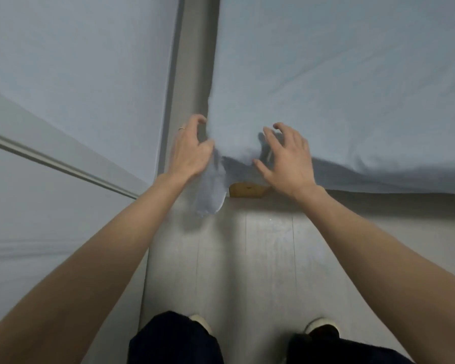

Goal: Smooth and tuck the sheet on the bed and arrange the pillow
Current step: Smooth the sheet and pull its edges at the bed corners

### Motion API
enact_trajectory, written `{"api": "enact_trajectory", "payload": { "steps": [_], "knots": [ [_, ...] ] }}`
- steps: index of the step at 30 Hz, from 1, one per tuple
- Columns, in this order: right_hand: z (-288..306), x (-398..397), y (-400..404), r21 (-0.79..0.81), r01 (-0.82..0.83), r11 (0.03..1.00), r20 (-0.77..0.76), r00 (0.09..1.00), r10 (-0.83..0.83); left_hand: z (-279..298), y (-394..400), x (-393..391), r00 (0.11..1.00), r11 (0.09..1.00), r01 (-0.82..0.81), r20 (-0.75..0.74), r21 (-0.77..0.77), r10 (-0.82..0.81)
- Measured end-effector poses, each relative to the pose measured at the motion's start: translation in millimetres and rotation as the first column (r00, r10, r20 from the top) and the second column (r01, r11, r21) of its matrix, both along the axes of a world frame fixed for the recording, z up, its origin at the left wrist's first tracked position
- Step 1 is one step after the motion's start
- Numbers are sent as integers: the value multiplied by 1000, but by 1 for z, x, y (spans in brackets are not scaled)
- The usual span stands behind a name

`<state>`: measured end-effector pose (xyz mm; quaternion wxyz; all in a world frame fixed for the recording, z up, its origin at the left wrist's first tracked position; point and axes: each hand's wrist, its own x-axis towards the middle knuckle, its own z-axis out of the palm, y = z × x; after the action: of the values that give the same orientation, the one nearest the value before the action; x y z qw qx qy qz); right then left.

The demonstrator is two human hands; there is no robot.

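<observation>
A pale blue sheet (339,82) covers the bed, which fills the upper right of the view. At the bed's near left corner a loose flap of the sheet (210,195) hangs down toward the floor. My left hand (191,148) is at the corner's left side, fingers curled against the sheet's edge, with the flap under its palm. My right hand (284,156) hovers over the corner's front edge with fingers spread and bent, touching the cloth. A wooden bed leg (247,191) shows beneath the corner. No pillow is in view.
A white wall (76,74) stands left of the bed, with a narrow grey gap (192,61) between them. Grey plank floor (260,258) runs in front of the bed. My feet and dark trousers (179,340) are at the bottom.
</observation>
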<state>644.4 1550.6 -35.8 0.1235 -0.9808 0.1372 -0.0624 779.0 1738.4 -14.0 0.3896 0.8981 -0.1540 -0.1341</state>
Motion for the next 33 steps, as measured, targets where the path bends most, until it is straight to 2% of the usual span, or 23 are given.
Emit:
{"api": "enact_trajectory", "payload": {
  "steps": [1, 2, 4, 5, 7, 9, 12, 14, 16, 20, 22, 24, 26, 28, 31, 33],
  "knots": [
    [-6, -2, -5, -9, -23, 1000, 22, 999, 23, 0, -12, 1, 998, 995, 59, -19, -77, -61],
    [-13, -6, -12, -33, -56, 998, 65, 996, 58, -4, -27, 0, 988, 986, 151, -17, -70, -152],
    [-28, -11, -23, -115, -126, 985, 156, 977, 143, -16, -47, 0, 951, 936, 300, 15, 184, -308],
    [-35, -13, -28, -155, -138, 978, 208, 964, 168, -24, -49, 0, 932, 892, 324, 59, 314, -359],
    [-51, -15, -39, -223, -137, 965, 334, 919, 208, -42, -48, -1, 887, 858, 300, 210, 418, -412],
    [-65, -14, -46, -263, -145, 954, 406, 880, 246, -54, -41, 2, 816, 869, 276, 378, 411, -438],
    [-85, -14, -47, -364, -89, 927, 477, 837, 267, -78, -36, 10, 652, 892, 276, 611, 359, -448],
    [-92, -13, -46, -403, -41, 915, 506, 822, 259, -88, -38, 18, 583, 917, 258, 709, 303, -398],
    [-96, -15, -37, -396, 13, 918, 537, 814, 220, -94, -36, 18, 556, 938, 231, 757, 257, -344],
    [-92, -27, -25, -379, 20, 925, 547, 812, 206, -94, -18, -4, 551, 936, 220, 757, 274, -351],
    [-85, -35, -30, -363, 31, 931, 486, 859, 162, -87, -10, -15, 572, 920, 223, 721, 323, -392],
    [-82, -44, -41, -308, 105, 946, 404, 914, 30, -74, -9, -19, 592, 897, 170, 685, 408, -424],
    [-81, -53, -48, -233, 160, 959, 328, 941, -77, -61, -20, -21, 530, 862, 124, 701, 492, -477],
    [-79, -56, -49, -201, 151, 968, 273, 957, -92, -51, -43, -25, 467, 826, 206, 689, 524, -554],
    [-72, -62, -45, -185, 140, 973, 180, 978, -106, -48, -83, -36, 372, 653, 402, 537, 642, -757],
    [-73, -69, -48, -164, 194, 967, 154, 974, -169, -58, -93, -35, 311, 565, 378, 475, 733, -823]
  ]
}}
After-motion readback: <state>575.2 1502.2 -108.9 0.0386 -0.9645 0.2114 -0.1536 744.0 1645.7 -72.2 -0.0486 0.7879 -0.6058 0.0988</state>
